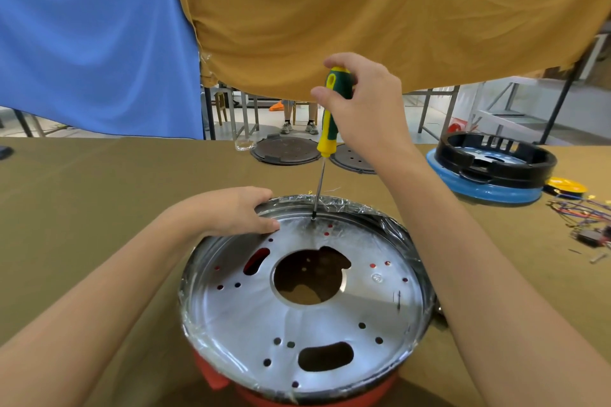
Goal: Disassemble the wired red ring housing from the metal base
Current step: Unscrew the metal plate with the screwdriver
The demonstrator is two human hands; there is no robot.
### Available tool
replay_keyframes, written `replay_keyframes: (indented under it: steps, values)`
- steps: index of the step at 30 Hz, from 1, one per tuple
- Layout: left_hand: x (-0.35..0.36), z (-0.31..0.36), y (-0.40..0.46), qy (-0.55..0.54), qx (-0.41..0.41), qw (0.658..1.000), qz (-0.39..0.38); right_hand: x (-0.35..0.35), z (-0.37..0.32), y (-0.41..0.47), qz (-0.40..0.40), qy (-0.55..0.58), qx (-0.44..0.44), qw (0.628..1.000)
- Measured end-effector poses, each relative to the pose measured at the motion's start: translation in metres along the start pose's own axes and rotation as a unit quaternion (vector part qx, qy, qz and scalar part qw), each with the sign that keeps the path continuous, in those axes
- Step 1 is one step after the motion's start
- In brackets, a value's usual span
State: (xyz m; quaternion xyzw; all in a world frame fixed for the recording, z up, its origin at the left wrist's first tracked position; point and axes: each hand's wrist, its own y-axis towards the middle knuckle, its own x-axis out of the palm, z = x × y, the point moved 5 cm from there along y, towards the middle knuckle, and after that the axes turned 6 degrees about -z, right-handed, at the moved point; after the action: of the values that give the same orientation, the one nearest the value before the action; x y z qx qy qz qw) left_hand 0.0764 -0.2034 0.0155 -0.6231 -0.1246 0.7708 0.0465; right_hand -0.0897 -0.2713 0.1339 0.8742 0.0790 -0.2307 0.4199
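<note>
A round metal base [251, 317], wrapped at its rim in clear film, lies bottom up on the table in front of me. The red ring housing [373, 395] shows only as a red edge beneath the base's near side. My right hand [367, 99] grips the green and yellow handle of a screwdriver [330, 112], held nearly upright. Its tip sits on the base's far part, near the rim. My left hand [238, 211] rests on the far left rim, fingers curled over the edge and thumb flat on the metal.
Two dark round plates [284, 150] lie at the table's far edge. A black ring on a blue base [496, 168] stands at the right, with a yellow part [567, 185] and loose coloured wires with a small board [588, 225] beside it. Blue and mustard cloths hang behind.
</note>
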Motion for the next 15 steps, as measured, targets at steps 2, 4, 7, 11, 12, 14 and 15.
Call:
replay_keyframes:
  steps: [2, 4, 7, 11, 12, 14, 15]
  values:
    - [0.000, 0.001, -0.001, 0.004, -0.003, 1.000, 0.001, -0.002, 0.002, 0.002, -0.015, 0.009, 0.007, 1.000]
    - [0.000, 0.001, -0.001, 0.006, -0.007, 1.000, 0.000, -0.002, 0.002, 0.004, -0.053, 0.044, 0.013, 0.998]
    - [0.000, 0.001, -0.001, -0.004, -0.003, 1.000, -0.002, 0.001, 0.000, 0.004, -0.078, 0.071, 0.008, 0.994]
    - [0.000, 0.002, -0.002, 0.000, -0.011, 1.000, -0.006, 0.009, -0.004, -0.003, -0.036, -0.011, -0.010, 0.999]
    - [0.000, 0.002, -0.002, -0.001, -0.009, 1.000, -0.005, 0.007, -0.004, -0.003, -0.025, -0.022, -0.007, 0.999]
    - [0.000, 0.003, -0.002, -0.012, -0.001, 1.000, 0.001, 0.002, -0.003, 0.000, -0.020, -0.030, -0.001, 0.999]
    - [0.000, 0.004, -0.002, -0.023, 0.005, 1.000, 0.005, 0.000, -0.002, 0.002, -0.029, -0.021, 0.000, 0.999]
